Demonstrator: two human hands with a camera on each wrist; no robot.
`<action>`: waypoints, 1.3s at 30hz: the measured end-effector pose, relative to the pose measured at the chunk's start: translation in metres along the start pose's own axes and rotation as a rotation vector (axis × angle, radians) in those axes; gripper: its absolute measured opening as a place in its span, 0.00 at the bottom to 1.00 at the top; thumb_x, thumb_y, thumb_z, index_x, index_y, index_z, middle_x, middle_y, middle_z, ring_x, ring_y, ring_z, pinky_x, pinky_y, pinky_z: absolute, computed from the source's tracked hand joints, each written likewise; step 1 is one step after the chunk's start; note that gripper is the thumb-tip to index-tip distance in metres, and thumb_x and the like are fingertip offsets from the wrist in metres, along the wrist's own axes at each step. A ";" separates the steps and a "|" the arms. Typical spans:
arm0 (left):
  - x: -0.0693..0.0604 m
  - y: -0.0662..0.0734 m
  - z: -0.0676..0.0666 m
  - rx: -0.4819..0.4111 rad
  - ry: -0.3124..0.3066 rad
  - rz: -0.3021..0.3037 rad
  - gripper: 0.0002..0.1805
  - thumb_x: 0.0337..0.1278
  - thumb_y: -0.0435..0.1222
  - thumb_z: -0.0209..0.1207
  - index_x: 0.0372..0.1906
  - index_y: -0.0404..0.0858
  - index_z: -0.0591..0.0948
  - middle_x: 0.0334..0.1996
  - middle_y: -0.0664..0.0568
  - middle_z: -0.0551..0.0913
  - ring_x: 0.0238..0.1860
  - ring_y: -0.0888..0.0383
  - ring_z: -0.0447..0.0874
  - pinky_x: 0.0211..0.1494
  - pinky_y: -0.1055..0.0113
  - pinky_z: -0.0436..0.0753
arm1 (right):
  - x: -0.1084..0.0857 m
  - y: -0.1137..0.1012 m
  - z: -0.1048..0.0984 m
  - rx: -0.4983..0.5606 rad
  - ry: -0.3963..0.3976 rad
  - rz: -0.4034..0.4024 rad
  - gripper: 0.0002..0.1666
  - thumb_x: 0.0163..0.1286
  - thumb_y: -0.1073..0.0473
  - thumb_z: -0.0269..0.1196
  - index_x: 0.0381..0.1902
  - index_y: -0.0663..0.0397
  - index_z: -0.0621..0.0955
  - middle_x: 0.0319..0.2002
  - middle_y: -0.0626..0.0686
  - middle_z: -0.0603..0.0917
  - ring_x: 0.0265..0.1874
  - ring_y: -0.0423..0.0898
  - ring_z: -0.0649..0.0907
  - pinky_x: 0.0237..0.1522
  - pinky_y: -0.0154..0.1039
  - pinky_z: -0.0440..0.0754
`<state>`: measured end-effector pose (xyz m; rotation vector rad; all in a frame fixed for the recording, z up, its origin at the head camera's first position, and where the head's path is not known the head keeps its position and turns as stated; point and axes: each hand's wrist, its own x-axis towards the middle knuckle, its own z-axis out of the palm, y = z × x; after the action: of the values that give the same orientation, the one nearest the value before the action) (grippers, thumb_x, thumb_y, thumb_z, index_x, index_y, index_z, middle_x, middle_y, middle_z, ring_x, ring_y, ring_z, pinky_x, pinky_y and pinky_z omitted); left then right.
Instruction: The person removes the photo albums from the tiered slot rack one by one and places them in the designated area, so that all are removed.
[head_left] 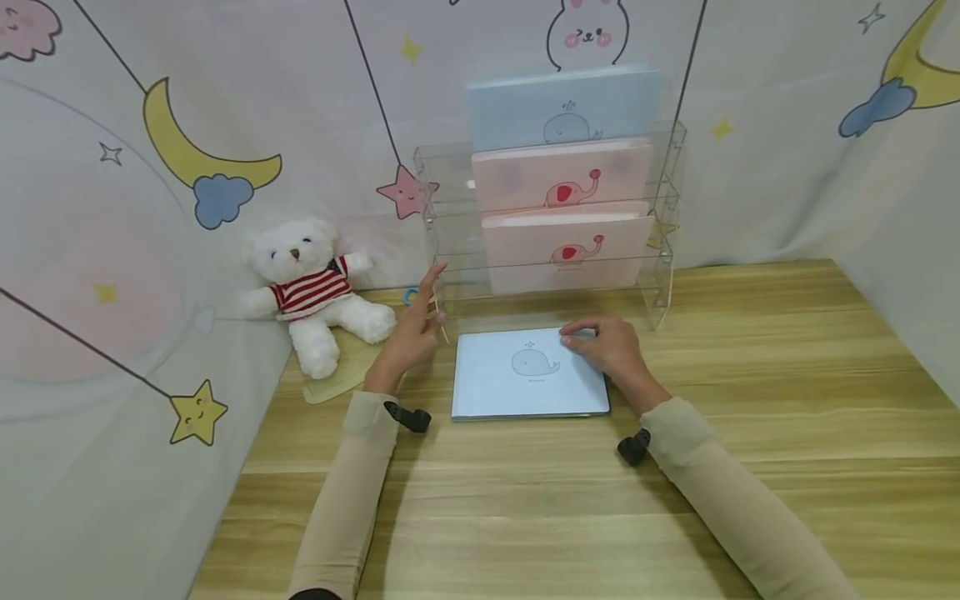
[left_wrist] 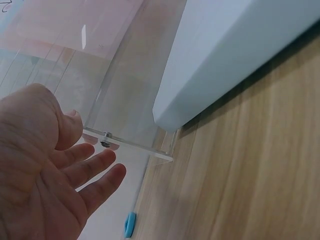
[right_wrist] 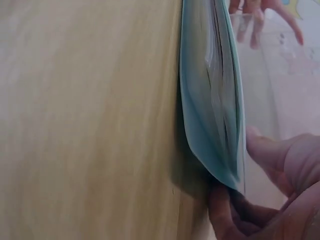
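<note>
Sleeves (head_left: 341, 500), beige. Right grip (head_left: 611, 346): clamped on whale book (head_left: 495, 387). Left grip (head_left: 411, 337): apart, beside clear rack (head_left: 463, 279). Step, seemingly: book pickup; next calls for firm pinch.

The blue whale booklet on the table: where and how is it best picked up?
I'd probably take the blue whale booklet by its right edge, coming from the right. It lies flat, but its lower cover curves up there, leaving a gap to slip under while pressing on top. The person's right grip is at that edge.

The caption (head_left: 537, 381) on the flat booklet (head_left: 487, 383) is unreadable.
</note>
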<state>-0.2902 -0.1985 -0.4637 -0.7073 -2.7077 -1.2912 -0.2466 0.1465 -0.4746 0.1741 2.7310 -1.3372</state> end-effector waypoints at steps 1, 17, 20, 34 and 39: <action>0.000 0.000 0.000 0.000 0.001 0.001 0.50 0.78 0.23 0.45 0.88 0.67 0.42 0.88 0.38 0.51 0.82 0.35 0.65 0.82 0.39 0.72 | 0.000 0.000 -0.001 -0.018 0.008 -0.001 0.14 0.71 0.49 0.74 0.51 0.44 0.94 0.64 0.60 0.87 0.64 0.61 0.81 0.62 0.55 0.81; 0.000 0.000 -0.003 0.002 0.006 -0.011 0.50 0.78 0.25 0.47 0.87 0.71 0.43 0.87 0.35 0.54 0.81 0.34 0.66 0.79 0.35 0.74 | -0.020 0.001 -0.040 0.069 -0.023 -0.106 0.21 0.73 0.45 0.72 0.59 0.44 0.90 0.61 0.58 0.89 0.58 0.57 0.87 0.50 0.41 0.86; 0.000 -0.001 -0.002 0.003 0.004 -0.005 0.49 0.79 0.25 0.47 0.87 0.70 0.43 0.88 0.38 0.53 0.82 0.34 0.64 0.80 0.35 0.73 | -0.022 -0.003 -0.048 0.089 -0.026 -0.196 0.24 0.73 0.45 0.72 0.63 0.45 0.88 0.61 0.58 0.89 0.57 0.56 0.87 0.52 0.41 0.84; 0.000 -0.003 0.000 0.004 0.010 -0.001 0.50 0.79 0.25 0.47 0.87 0.70 0.43 0.88 0.41 0.52 0.84 0.36 0.61 0.81 0.37 0.73 | -0.022 -0.025 -0.076 0.164 0.135 -0.452 0.38 0.73 0.51 0.73 0.76 0.48 0.73 0.66 0.61 0.80 0.62 0.58 0.80 0.61 0.50 0.76; 0.000 -0.002 -0.001 0.009 0.009 0.005 0.50 0.78 0.25 0.48 0.87 0.70 0.43 0.88 0.40 0.53 0.83 0.35 0.64 0.80 0.35 0.74 | -0.017 -0.032 -0.086 0.192 0.265 -0.534 0.36 0.72 0.57 0.74 0.74 0.51 0.75 0.65 0.61 0.81 0.60 0.56 0.80 0.57 0.42 0.74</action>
<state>-0.2911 -0.2002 -0.4650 -0.7052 -2.7007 -1.2772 -0.2374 0.1941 -0.3951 -0.4283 2.9900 -1.8210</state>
